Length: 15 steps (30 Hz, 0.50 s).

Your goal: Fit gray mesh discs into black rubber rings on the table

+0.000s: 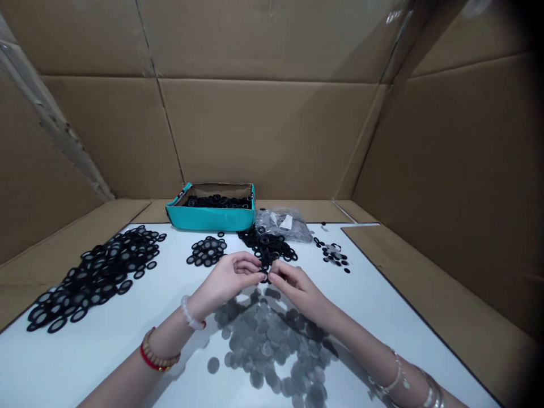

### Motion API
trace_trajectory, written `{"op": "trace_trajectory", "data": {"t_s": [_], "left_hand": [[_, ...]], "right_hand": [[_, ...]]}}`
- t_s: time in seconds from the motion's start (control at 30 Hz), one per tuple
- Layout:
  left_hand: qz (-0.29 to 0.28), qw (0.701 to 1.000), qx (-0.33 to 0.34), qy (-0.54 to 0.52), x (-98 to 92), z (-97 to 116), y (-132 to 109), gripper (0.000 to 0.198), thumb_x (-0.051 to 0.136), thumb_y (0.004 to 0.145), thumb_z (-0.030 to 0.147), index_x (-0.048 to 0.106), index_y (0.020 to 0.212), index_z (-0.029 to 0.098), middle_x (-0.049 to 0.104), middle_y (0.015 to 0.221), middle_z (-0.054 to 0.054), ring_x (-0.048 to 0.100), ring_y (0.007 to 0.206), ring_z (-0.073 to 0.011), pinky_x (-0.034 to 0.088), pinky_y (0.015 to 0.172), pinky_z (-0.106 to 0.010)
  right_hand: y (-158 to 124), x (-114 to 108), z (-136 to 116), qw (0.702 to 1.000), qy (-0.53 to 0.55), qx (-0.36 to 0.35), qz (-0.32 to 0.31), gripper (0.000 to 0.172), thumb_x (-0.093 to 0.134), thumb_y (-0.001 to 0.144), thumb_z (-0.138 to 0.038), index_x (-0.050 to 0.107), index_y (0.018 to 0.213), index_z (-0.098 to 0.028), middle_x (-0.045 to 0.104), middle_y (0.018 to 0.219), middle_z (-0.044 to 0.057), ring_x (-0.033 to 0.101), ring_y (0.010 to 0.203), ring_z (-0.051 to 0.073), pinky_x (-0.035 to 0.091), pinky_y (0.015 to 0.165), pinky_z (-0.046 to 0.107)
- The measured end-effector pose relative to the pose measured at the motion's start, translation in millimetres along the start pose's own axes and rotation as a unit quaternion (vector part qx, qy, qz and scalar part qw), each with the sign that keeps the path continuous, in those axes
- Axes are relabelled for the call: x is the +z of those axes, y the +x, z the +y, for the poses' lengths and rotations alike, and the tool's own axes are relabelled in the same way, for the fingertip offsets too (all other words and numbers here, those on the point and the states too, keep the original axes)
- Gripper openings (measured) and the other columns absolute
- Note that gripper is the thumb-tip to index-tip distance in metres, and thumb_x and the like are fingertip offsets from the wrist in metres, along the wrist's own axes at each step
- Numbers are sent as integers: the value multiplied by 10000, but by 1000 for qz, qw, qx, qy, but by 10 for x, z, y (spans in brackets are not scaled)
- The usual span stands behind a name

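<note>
Above the middle of the white table, my left hand (238, 270) and my right hand (297, 286) meet fingertip to fingertip. Between them is a small black ring (264, 277), pinched at its left side by my left thumb and fingers. My right thumb and curled fingers close on its right side; whether a disc sits in the ring is too small to tell. Loose grey translucent discs (272, 340) spread in a heap below my hands. Just beyond my fingertips lies a pile of black rings (267, 245).
A long heap of black rings with grey centres (104, 269) covers the left; a smaller group (207, 251) lies nearer the middle. Behind stand a teal box (212, 218) of black rings and a clear plastic bag (289, 225). Small pieces (335, 253) lie right. Cardboard walls (263, 130) enclose the table.
</note>
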State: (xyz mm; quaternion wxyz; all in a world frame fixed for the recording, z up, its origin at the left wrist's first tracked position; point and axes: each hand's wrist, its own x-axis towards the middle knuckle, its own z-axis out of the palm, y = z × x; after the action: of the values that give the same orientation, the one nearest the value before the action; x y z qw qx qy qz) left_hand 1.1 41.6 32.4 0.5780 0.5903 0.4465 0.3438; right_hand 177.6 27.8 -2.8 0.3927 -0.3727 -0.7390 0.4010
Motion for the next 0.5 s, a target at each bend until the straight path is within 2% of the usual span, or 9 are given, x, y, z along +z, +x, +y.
{"op": "trace_trajectory", "data": {"t_s": [0.07, 0.27, 0.4, 0.5], "left_hand": [[13, 1000, 8, 17, -11, 11, 1, 261, 743, 612, 258, 590, 787, 139, 633, 681, -17, 595, 652, -146, 448, 606, -240], [-40, 999, 8, 25, -8, 18, -19, 256, 716, 652, 263, 591, 837, 138, 621, 711, -22, 586, 692, -144, 453, 638, -242], [-5, 1000, -2, 12, 1, 66, -27, 288, 724, 648, 255, 575, 866, 141, 634, 794, -40, 599, 775, -161, 467, 720, -264], [5, 1000, -7, -13, 32, 73, -24, 294, 707, 672, 288, 570, 888, 142, 638, 803, -44, 612, 794, -178, 472, 760, -293]], "right_hand": [[-2, -5, -26, 1000, 2, 4, 1, 288, 409, 917, -364, 380, 686, -194, 378, 669, -29, 354, 621, 125, 282, 564, 241], [9, 6, -41, 1000, -21, -10, 3, 264, 410, 918, -350, 445, 712, -188, 417, 675, -25, 392, 639, 130, 294, 576, 239], [23, -2, -41, 999, -18, -19, 26, 242, 410, 918, -329, 448, 726, -187, 405, 666, -35, 381, 625, 121, 292, 575, 235], [10, -6, -62, 1000, -15, -14, 20, 234, 392, 924, -321, 440, 737, -189, 410, 677, -36, 382, 624, 118, 296, 573, 232]]}}
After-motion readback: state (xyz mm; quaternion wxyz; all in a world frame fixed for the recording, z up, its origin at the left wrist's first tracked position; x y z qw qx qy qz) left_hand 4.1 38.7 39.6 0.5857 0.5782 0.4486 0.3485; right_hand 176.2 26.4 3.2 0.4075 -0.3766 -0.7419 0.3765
